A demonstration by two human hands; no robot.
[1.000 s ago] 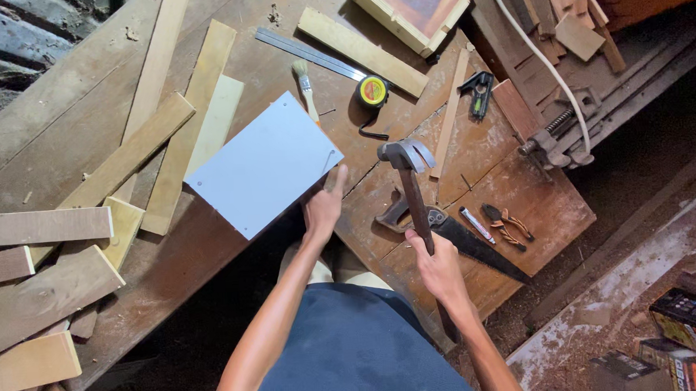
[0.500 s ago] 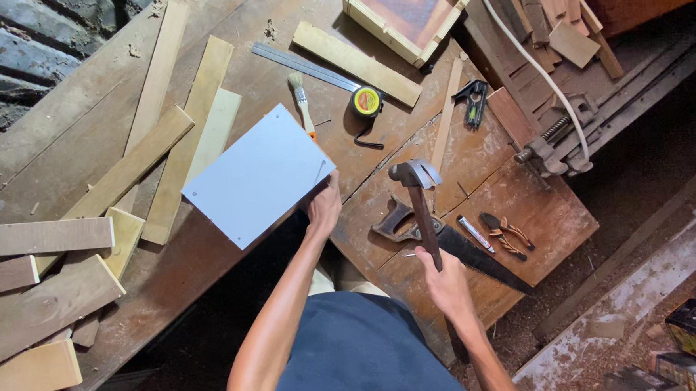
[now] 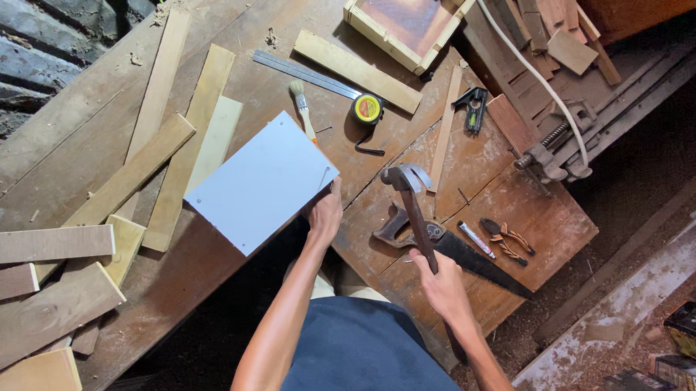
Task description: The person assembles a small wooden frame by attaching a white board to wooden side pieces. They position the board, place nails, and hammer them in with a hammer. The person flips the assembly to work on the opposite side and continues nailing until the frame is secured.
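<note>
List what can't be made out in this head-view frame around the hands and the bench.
- Left hand: its fingertips sit at the grey panel corner; any nail there is too small to see.
- Handsaw: partly hidden by the hammer and right hand.
- Tape measure: markings too small.
- Wood offcuts: cut off by the left edge.
- Bench underside: in shadow.

Person seen from above. Both forearms bare to the elbow; no sleeves, gloves, watch or rings visible on either arm. Left hand (image 3: 325, 214) and right hand (image 3: 441, 282) both bare, fingers uncovered. Torso covered by a plain dark blue garment (image 3: 365, 361), smooth fabric, no print or seams discernible. A pale, light-coloured patch of clothing (image 3: 333, 282) shows just above the blue; kind not discernible.
</note>
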